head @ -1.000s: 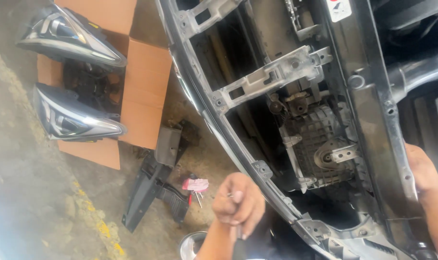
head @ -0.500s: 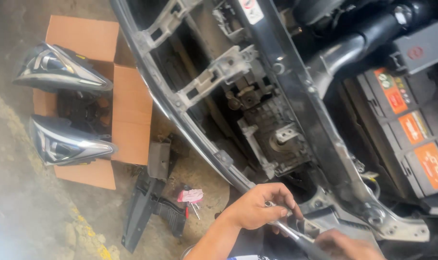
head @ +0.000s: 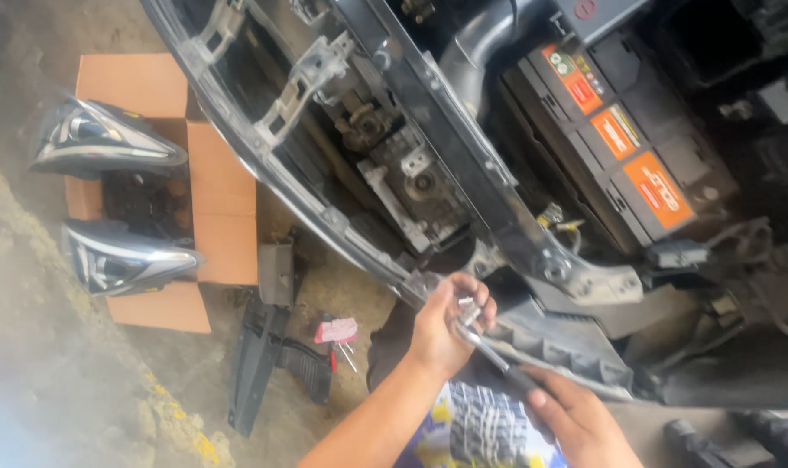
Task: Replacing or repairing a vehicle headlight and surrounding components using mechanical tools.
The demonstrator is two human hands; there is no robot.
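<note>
While curled around the shiny metal head of a ratchet (head: 473,322), left hand (head: 441,325) closed, fingertips pinching the small chrome socket end just below the front frame (head: 324,208) of the car. Right hand (head: 576,420) wrapped around the dark handle end of the same ratchet, thumb laid along the top, palm closed on the grip. Slim steel shaft running diagonally between both hands, bright and smooth against the dull black plastic panel (head: 576,347) beneath. Above, grey cast-metal brackets and a bolted mount (head: 420,178) set inside the open engine bay, greasy and rough. Further right, a boxy black battery (head: 619,152) with orange labels on its flat top, beside a thick ribbed black hose (head: 480,43). On the dusty concrete floor to the left, flattened brown cardboard (head: 225,225) carrying two glossy, pointed headlights (head: 99,143), one above the other. Near the cardboard, a long black plastic trim piece (head: 255,364) and a small red-handled tool (head: 336,331) lying loose on the ground. At the bottom edge, blue-and-white patterned cloth (head: 489,429) between the forearms.
</note>
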